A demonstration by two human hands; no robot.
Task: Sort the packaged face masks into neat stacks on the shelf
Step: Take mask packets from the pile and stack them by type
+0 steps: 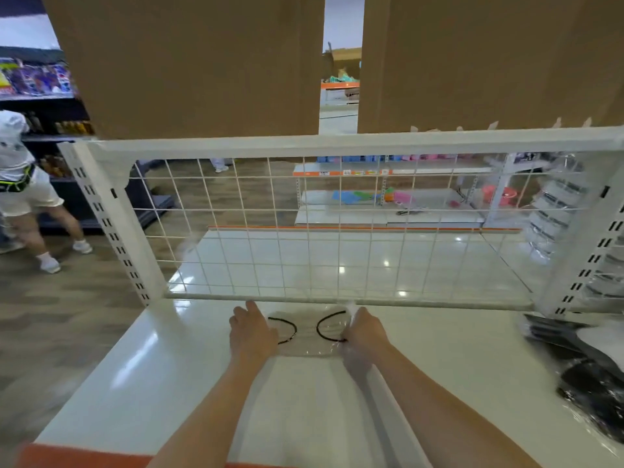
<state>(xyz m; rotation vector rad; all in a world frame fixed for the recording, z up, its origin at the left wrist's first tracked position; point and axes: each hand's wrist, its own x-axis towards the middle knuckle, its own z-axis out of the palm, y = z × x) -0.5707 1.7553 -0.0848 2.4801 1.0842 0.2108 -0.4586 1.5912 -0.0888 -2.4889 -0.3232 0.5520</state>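
A clear plastic packet with a white face mask and black ear loops (306,332) lies flat on the white shelf (141,366), close to the wire grid back panel. My left hand (251,329) holds the packet's left edge. My right hand (363,332) pinches its right edge. A pile of black masks in clear packets (587,373) lies at the shelf's right end. More packets (553,217) lean upright behind the right post.
A white wire grid panel (337,228) stands just beyond the hands between two slotted posts. Two brown cardboard sheets (189,62) rest on top of it. A person in white (23,184) walks in the aisle at left. The shelf's orange front edge (84,457) is near me.
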